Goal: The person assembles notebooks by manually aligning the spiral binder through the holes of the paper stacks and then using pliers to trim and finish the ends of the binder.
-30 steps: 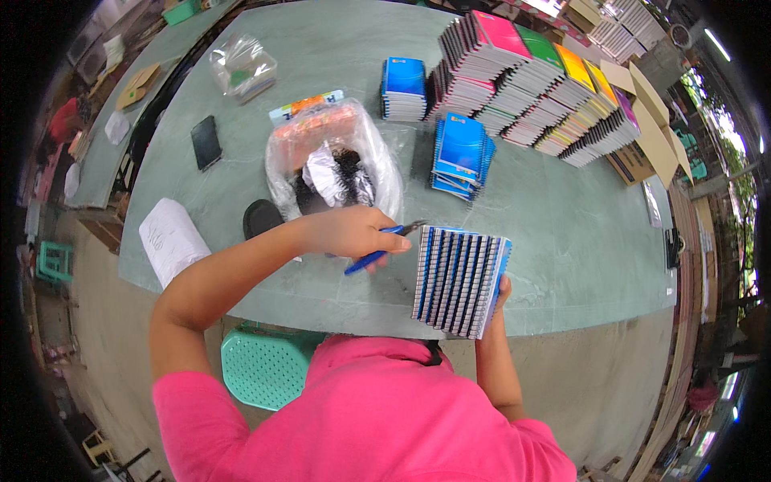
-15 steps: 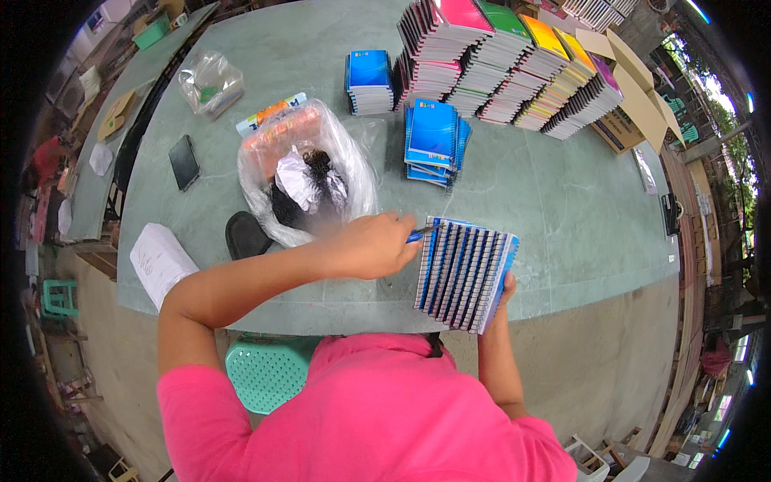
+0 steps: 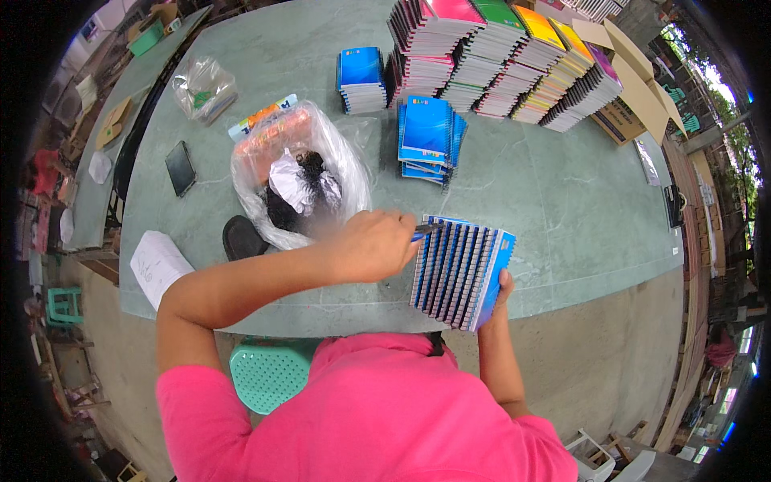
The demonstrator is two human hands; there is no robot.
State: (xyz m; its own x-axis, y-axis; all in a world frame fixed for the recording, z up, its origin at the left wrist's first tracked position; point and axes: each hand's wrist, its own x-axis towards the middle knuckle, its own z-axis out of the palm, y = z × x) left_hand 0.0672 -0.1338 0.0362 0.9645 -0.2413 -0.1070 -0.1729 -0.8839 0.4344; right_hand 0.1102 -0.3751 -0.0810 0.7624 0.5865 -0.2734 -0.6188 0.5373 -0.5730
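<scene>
got my left grip clamped on pliers at the far-left of the notebook bundle, right grip pinching its right side

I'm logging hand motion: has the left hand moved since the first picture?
Yes: judged against the black phone on the table, the left hand has moved rightward, farther from it.
</scene>
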